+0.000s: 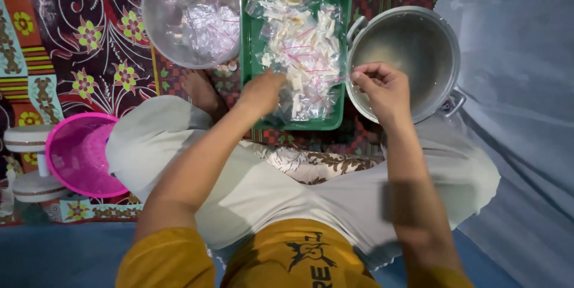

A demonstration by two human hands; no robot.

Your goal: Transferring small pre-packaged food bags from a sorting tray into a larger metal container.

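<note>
Green tray holds small filled plastic bags; the left hand rests on them, its fingers hidden. Beside it, over the metal pot, the right hand pinches one bag's pink strip.

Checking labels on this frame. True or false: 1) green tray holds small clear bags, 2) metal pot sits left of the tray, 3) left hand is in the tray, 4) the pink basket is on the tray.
1) True: the green tray holds small clear bags.
2) False: the metal pot sits right of it.
3) True: the left hand reaches into it.
4) False: the pink basket lies on the mat, far left.
</note>
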